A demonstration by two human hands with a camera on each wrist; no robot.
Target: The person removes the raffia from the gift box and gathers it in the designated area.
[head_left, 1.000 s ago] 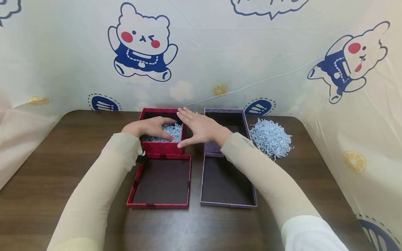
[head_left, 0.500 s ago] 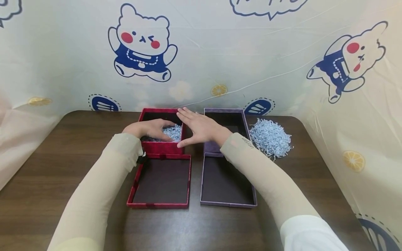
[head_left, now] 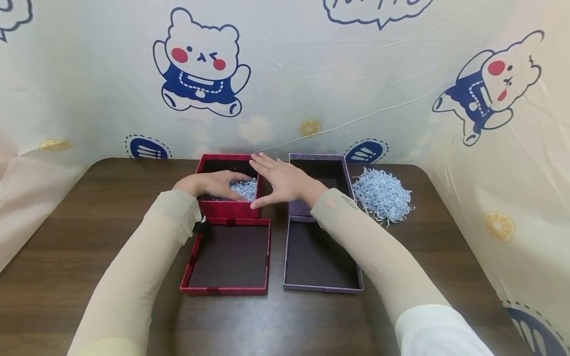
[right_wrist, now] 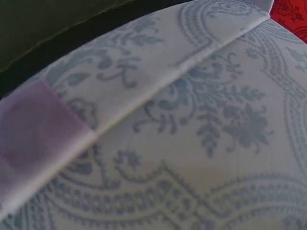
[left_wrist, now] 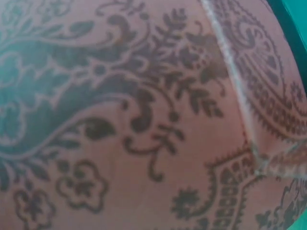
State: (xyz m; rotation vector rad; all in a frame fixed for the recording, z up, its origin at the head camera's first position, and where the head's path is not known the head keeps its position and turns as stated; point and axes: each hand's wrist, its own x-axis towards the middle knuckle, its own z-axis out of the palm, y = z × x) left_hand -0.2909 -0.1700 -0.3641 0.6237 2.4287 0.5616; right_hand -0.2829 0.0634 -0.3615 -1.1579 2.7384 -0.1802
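My left hand (head_left: 215,184) is inside the red box (head_left: 229,211), over light blue shredded paper (head_left: 245,189). Its thumb and index finger stand apart, and the other fingertips are hidden. My right hand (head_left: 285,179) spreads its fingers at the red box's right wall, reaching over from the purple box (head_left: 317,157) with nothing held. The left wrist view is filled by a pinkish patterned surface (left_wrist: 144,110). A pale patterned surface (right_wrist: 201,124) with a lavender strip (right_wrist: 41,139) fills most of the right wrist view.
The red-rimmed lid (head_left: 227,257) lies inside up before the red box, and the purple-rimmed lid (head_left: 322,257) before the purple one. A loose pile of blue shredded paper (head_left: 383,195) sits at the right on the brown table (head_left: 111,237). A printed cloth (head_left: 285,74) hangs behind.
My left hand has shifted slightly within the red box, its thumb and index finger now closer together over the shredded paper. The right hand stays at the box wall.
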